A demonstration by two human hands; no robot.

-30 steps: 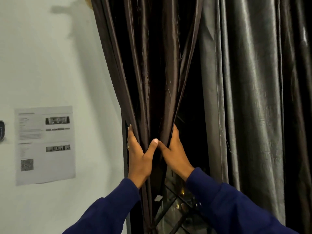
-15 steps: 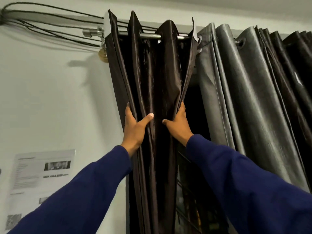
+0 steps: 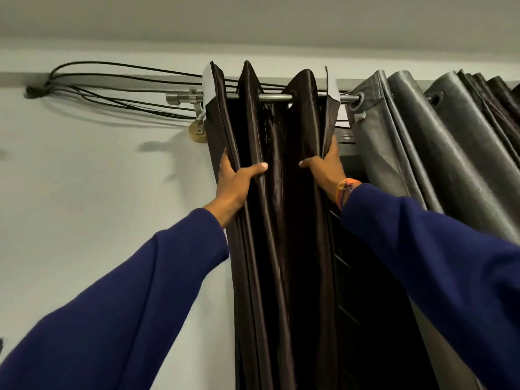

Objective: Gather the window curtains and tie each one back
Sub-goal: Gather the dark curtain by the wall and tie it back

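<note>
Left hand and right hand grip the gathered brown curtain near the rod's left end, thumbs across its front, fingers apparently curled behind.

Two long navy blue sleeves, loose at the cuffs, orange and multicoloured thread bracelets at right wrist

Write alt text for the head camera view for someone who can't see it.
Two hands in dark blue sleeves grip a gathered dark brown satin curtain just below its metal rod, the left hand on its left edge and the right hand on its right edge. A grey pleated curtain hangs to the right, and black cables run along the pale wall.
</note>
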